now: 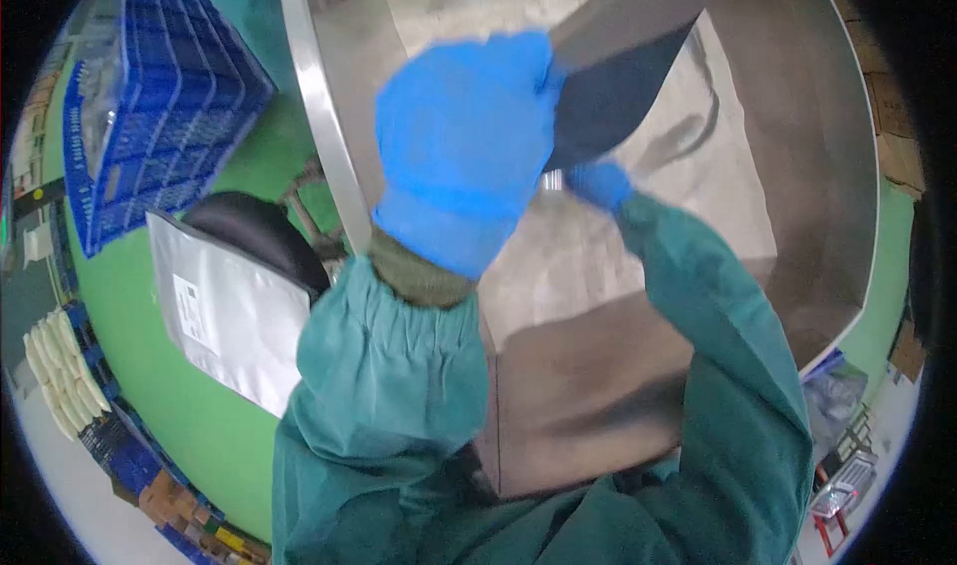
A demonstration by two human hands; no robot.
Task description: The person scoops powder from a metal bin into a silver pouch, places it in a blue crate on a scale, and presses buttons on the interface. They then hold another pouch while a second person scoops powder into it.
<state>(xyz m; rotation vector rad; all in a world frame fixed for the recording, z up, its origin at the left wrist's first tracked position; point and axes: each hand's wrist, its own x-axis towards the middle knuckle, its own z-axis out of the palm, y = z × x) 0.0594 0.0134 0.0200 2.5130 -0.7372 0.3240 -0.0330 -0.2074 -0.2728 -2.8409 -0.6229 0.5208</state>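
My left hand (464,136), in a blue glove, is closed at the edge of a grey, curved sheet-like piece (638,16) with a dark lower face. That piece rises to the upper right, over a large stainless steel bin (588,405). Just below its dark part is my right hand (598,183), also blue-gloved, smaller and blurred, with its fingers curled in. A short shiny metal bit (551,179) shows between the two hands; I cannot tell what the right hand grips. Pale material (568,266) covers the bin's bottom beneath both hands.
Left of the bin stands a blue plastic crate (179,96). A silver pouch with a white label (234,306) leans by a round black seat (249,231) on the green floor (199,405). The bin's metal rim (324,116) runs close beside my left forearm.
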